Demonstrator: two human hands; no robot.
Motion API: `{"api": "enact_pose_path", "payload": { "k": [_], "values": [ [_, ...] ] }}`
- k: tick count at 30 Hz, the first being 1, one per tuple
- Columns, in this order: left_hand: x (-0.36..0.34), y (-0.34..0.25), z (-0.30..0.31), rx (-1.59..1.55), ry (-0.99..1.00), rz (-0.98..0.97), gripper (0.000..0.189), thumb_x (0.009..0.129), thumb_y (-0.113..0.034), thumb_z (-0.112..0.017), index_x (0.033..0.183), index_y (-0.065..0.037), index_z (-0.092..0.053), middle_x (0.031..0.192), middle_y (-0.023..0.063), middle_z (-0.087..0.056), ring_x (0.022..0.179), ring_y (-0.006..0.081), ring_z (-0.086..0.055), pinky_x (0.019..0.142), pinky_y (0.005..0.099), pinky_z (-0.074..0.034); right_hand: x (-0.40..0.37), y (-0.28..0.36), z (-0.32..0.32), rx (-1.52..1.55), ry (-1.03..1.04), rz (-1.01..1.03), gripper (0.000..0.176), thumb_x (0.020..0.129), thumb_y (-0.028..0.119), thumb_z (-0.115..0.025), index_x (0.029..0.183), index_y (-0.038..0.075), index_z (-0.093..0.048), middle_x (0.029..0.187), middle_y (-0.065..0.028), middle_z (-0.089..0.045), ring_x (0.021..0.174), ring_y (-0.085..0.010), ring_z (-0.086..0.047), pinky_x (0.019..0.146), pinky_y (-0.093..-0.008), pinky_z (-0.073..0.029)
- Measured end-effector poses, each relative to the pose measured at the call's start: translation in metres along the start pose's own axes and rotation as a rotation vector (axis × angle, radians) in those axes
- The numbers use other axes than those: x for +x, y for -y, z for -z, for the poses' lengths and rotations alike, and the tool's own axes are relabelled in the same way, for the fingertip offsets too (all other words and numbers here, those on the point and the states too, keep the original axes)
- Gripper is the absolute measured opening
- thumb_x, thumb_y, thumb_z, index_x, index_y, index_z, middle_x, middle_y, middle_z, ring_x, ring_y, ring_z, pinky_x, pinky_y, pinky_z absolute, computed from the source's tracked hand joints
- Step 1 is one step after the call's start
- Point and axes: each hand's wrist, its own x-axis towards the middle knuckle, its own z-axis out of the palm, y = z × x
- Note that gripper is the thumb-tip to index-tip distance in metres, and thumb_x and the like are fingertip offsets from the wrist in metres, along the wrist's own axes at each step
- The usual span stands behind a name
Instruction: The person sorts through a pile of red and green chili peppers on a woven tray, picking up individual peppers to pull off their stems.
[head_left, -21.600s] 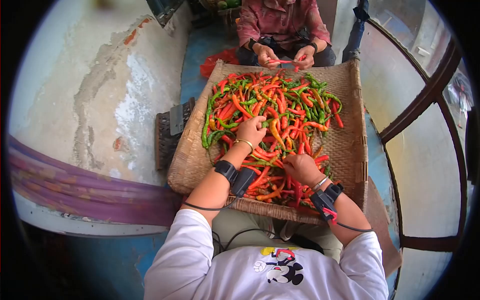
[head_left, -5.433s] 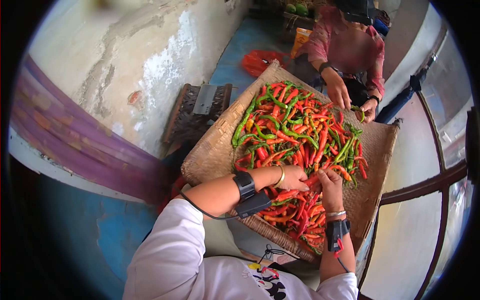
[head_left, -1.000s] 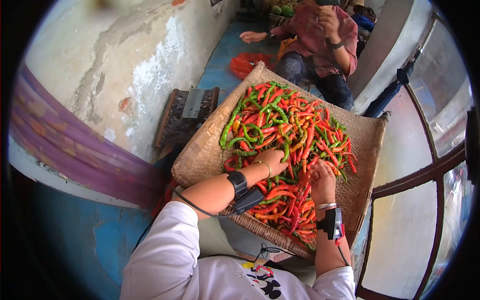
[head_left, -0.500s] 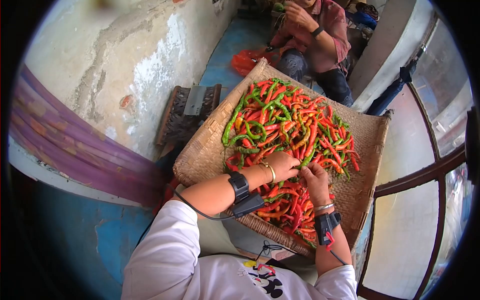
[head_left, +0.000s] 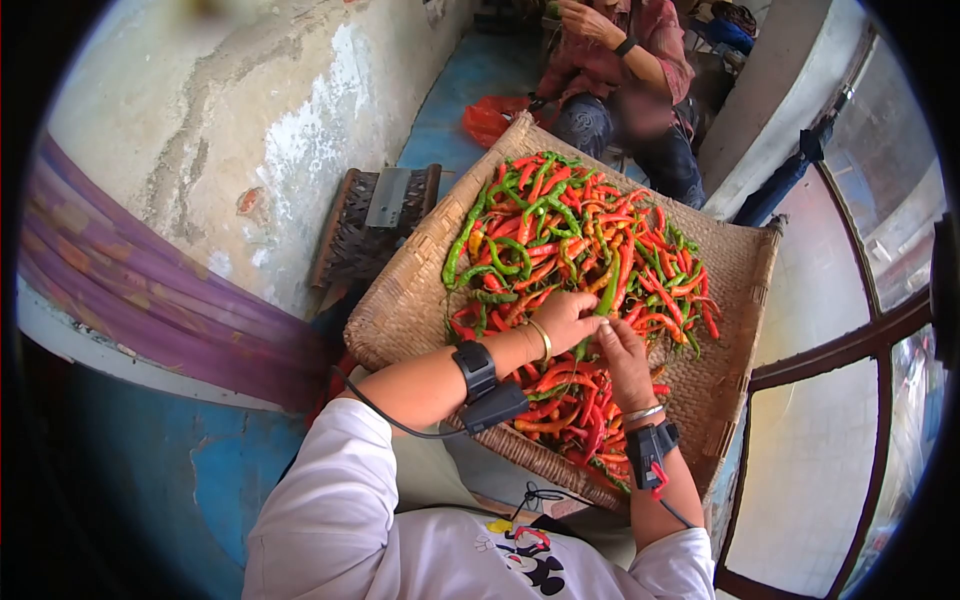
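A woven tray lies across the front of my lap with red and green chili peppers heaped in a far and a near pile. Over the middle, my left hand has its fingers closed on a green chili pepper that points up and away. My right hand meets it there, fingertips pinched together at the pepper's lower end. Whatever lies between the right fingertips is too small to make out. A gold bangle circles the left wrist, a silver one the right.
Beyond the tray sits a person in a red shirt, one hand raised. A red plastic bag lies on the blue floor. A low slatted stool stands by the wall, left of the tray. A window is at the right.
The green pepper now stands up from between my fingers, and my left hand has shifted slightly away from me. The other person's raised hand has moved slightly left and up.
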Motion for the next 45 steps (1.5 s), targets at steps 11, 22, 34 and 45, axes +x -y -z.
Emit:
{"api": "enact_pose_path", "payload": {
  "k": [11, 22, 34, 45],
  "values": [
    [0.009, 0.022, -0.004, -0.561, -0.071, 0.209, 0.017, 0.085, -0.018, -0.055, 0.085, -0.001, -0.056, 0.069, -0.0005, -0.055, 0.059, 0.0051, -0.05, 0.052, 0.0197, -0.042, -0.005, -0.004, 0.0, 0.136, 0.254, -0.243, 0.023, 0.088, 0.027, -0.049, 0.078, 0.006, -0.051, 0.068, -0.0045, -0.059, 0.062, -0.0125, -0.058, 0.053, -0.0224, -0.044],
    [0.009, 0.016, 0.0, -0.891, -0.071, 0.289, 0.017, 0.087, -0.022, -0.052, 0.091, -0.006, -0.053, 0.078, 0.0007, -0.058, 0.064, 0.0085, -0.056, 0.055, 0.022, -0.048, -0.01, -0.006, -0.008, 0.342, 0.193, -0.23, 0.021, 0.088, 0.025, -0.048, 0.085, 0.006, -0.057, 0.07, -0.003, -0.061, 0.06, -0.0108, -0.057, 0.053, -0.022, -0.043],
    [0.007, 0.028, 0.005, -1.292, 0.125, 0.483, 0.023, 0.088, -0.024, -0.05, 0.105, -0.01, -0.051, 0.084, 0.0048, -0.06, 0.07, 0.0136, -0.058, 0.064, 0.0272, -0.049, -0.011, -0.002, -0.011, 0.053, 0.197, 0.015, 0.018, 0.087, 0.017, -0.051, 0.084, 0.003, -0.06, 0.074, -0.0022, -0.06, 0.062, -0.0075, -0.054, 0.055, -0.0197, -0.042],
    [0.005, 0.021, 0.006, -1.176, 0.273, 0.402, 0.031, 0.089, -0.025, -0.048, 0.114, -0.008, -0.048, 0.086, 0.0029, -0.059, 0.072, 0.01, -0.058, 0.061, 0.022, -0.048, -0.009, -0.001, -0.008, 0.468, 0.293, -0.192, 0.014, 0.086, 0.018, -0.052, 0.088, 0.004, -0.055, 0.063, -0.0038, -0.056, 0.051, -0.0117, -0.05, 0.049, -0.0217, -0.041]
  ]
}}
